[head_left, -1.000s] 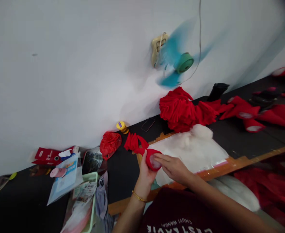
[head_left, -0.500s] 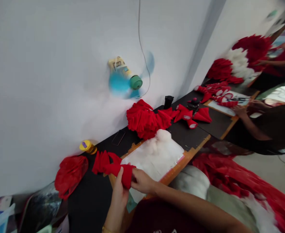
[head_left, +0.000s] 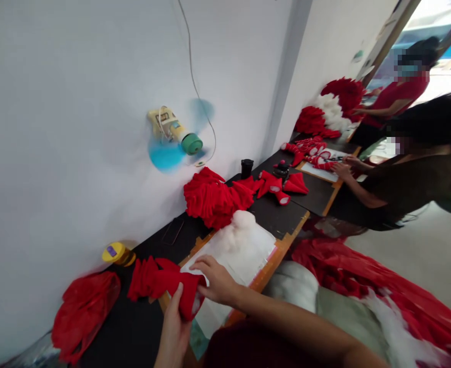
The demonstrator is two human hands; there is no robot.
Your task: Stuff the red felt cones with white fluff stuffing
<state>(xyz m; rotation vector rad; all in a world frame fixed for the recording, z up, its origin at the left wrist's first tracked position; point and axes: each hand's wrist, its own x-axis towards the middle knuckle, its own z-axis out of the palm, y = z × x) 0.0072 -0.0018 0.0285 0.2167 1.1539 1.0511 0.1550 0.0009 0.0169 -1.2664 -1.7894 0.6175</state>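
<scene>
My left hand (head_left: 175, 323) is closed around a red cone-shaped fabric piece (head_left: 185, 291), its thumb on top. White stuffing (head_left: 197, 302) shows inside the open end, which faces right. At that opening is my right hand (head_left: 218, 281), with its thumb at the mouth and its fingers over the upper rim; the fingertips are partly hidden. Left of the held piece lies a bunch of red fabric pieces (head_left: 144, 278). Beyond my right hand, a tuft of white stuffing (head_left: 241, 227) rests on a white sheet (head_left: 263, 236).
Along the wall stand a yellow-lidded jar (head_left: 116, 253), a phone (head_left: 173, 231), a red fabric pile (head_left: 216, 197) and a black cup (head_left: 247, 167). A red plastic bag (head_left: 85, 309) lies at left. A small fan (head_left: 179, 138) spins on the wall. Two co-workers (head_left: 405, 179) are at right.
The view has shifted right, bringing the co-workers further into sight. The held piece's open end has turned so its stuffing shows. My right hand's fingers have lifted and spread over the rim.
</scene>
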